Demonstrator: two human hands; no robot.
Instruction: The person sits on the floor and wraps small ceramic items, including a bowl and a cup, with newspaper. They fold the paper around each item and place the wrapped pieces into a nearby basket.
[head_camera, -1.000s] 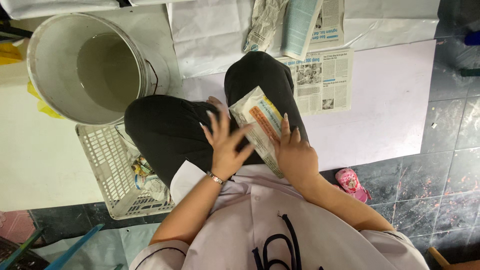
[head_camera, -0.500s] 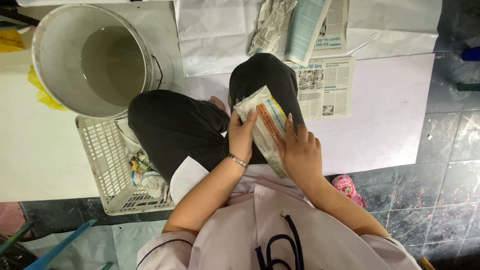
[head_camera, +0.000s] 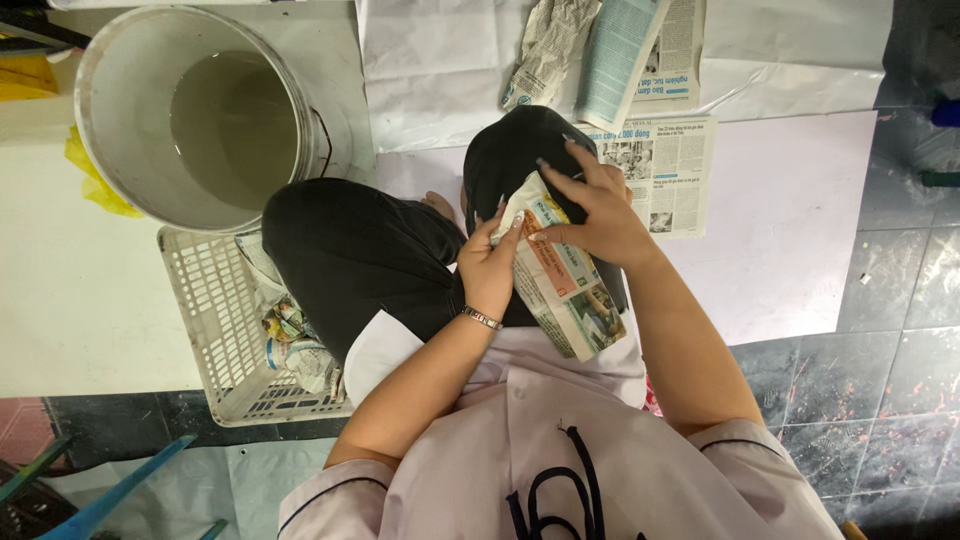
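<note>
I sit cross-legged on the floor in dark trousers, with a newspaper-wrapped bundle (head_camera: 567, 290) lying along my right thigh. My left hand (head_camera: 488, 270) presses against the bundle's left edge, fingers up along the paper. My right hand (head_camera: 598, 205) reaches over the bundle's far end near my knee, fingers spread and pinching the paper there. A bracelet shows on my left wrist.
A large white bucket (head_camera: 120, 60) with murky water stands at the far left. A white plastic basket (head_camera: 215, 330) with crumpled paper scraps lies beside my left leg. Newspaper sheets (head_camera: 650, 165) and a crumpled piece (head_camera: 548, 45) lie ahead on white paper sheets. Dark tiles lie to the right.
My left hand came down from the air onto the bundle's left edge. My right hand moved from the bundle's right side up to its far end, uncovering the near part.
</note>
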